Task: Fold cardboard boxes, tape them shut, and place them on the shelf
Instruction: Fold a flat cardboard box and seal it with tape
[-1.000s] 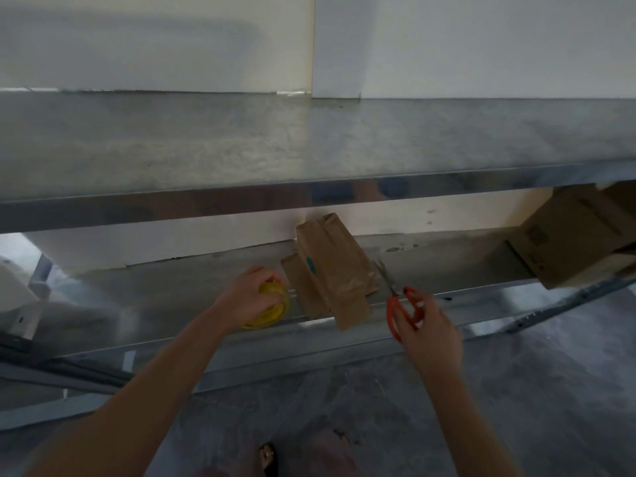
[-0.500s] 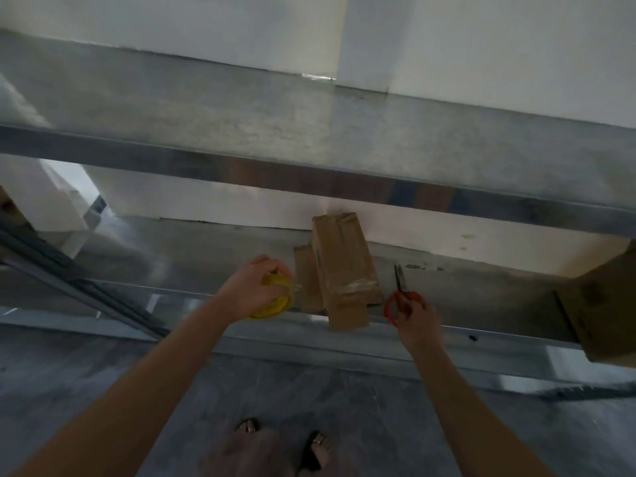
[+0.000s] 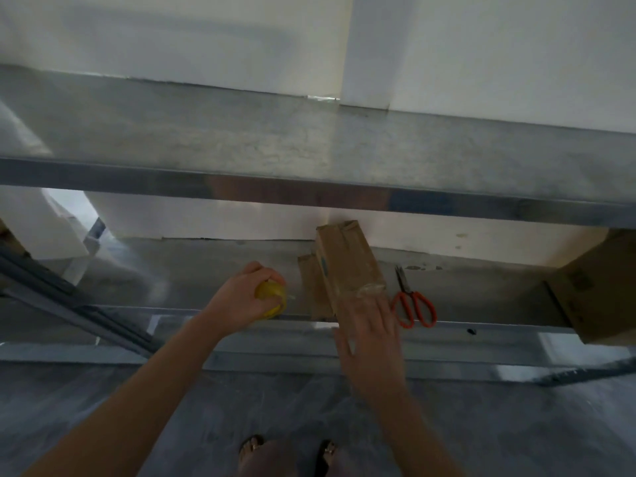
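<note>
Pressing down the tape on a small box (image 3: pixel 347 266) that lies lengthwise, front to back, on the lower shelf (image 3: pixel 206 270), its near end at the front lip. The right hand (image 3: pixel 373 333) covers this near end with fingers straight and spread, grasping nothing; blur hides whether the palm touches the cardboard. Wrinkled clear tape shows just beyond the fingertips. The step appears to be smoothing the seam or sliding the box back, and either is best done with a flat palm pushing along the box's long axis, so that it does not swing or tip off the lip. A lower strip of cardboard (image 3: pixel 308 287) adjoins the box's left side; flap or second box cannot be told. The left hand (image 3: pixel 241 301), near that strip, is curled round a yellow tape roll (image 3: pixel 272 297) at the shelf edge. Scissors (image 3: pixel 414 306) with orange handles lie just right of the box, blades pointing back, likely to be knocked if the hand drifts right. A big box (image 3: pixel 599 287) stands well apart at far right. The upper shelf (image 3: pixel 309 146) overhangs and limits lifting room. Sandalled feet (image 3: pixel 253 445) stand on the floor (image 3: pixel 516 425) below.
</note>
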`<state>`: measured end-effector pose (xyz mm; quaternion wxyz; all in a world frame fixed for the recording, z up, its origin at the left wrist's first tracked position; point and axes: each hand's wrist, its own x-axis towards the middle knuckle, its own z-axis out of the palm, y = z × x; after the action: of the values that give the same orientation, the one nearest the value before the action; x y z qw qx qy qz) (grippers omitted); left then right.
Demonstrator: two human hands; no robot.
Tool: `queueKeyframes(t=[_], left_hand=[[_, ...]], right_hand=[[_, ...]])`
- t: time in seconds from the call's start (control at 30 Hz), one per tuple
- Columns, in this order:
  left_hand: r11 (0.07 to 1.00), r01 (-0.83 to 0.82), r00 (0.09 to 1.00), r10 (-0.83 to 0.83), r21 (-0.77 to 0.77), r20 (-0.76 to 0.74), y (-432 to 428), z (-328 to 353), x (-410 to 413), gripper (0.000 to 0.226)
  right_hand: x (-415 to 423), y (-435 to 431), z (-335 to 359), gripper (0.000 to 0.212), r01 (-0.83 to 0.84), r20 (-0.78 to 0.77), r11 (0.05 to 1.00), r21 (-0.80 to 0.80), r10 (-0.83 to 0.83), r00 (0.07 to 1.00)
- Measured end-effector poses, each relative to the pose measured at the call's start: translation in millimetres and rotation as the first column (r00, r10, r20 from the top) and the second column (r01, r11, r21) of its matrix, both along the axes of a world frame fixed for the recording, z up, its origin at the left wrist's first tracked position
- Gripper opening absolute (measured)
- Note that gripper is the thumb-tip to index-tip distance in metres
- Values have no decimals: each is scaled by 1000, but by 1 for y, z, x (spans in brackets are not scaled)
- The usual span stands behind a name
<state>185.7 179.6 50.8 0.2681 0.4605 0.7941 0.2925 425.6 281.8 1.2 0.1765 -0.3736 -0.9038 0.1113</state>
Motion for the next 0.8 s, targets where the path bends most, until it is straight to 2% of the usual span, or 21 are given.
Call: queueKeyframes(t=[0.1, 0.2, 0.33, 0.4, 0.47, 0.53, 0.6, 0.73, 0.8], left_hand=[[999, 24, 999, -23, 35, -29, -9, 2, -13, 29], [997, 52, 998, -50, 54, -38, -19, 1, -26, 28], [995, 70, 996, -66, 68, -67, -36, -6, -46, 52], [993, 77, 994, -69, 92, -84, -42, -11, -54, 52], [988, 90, 991, -76, 128, -107, -48, -15, -63, 48], [983, 114, 989, -98, 144, -114, -52, -18, -71, 47], [984, 127, 984, -109, 123, -144, -55, -24, -80, 50], [995, 88, 955, -68, 56, -288, -63, -42, -105, 43], [994, 111, 936, -108, -9, -334, -66, -49, -115, 39]], right_hand=[[-54, -30, 8, 56, -73, -36, 997, -36, 71, 997], [-99, -45, 9, 50, -69, -88, 996, -63, 63, 994], [-135, -56, 10, 36, -38, -138, 995, -92, 25, 990], [-147, -61, 9, 29, -35, -155, 996, -85, 21, 988], [-157, -64, 5, 29, -29, -171, 994, -106, 11, 985], [-163, -66, 1, 34, -13, -191, 979, -203, -26, 981], [-166, -64, -1, 34, 6, -213, 965, -264, -64, 975], [-174, -64, 2, 5, -33, -196, 966, -258, -19, 980], [-180, -66, -1, 9, -57, -143, 947, -315, 12, 990]])
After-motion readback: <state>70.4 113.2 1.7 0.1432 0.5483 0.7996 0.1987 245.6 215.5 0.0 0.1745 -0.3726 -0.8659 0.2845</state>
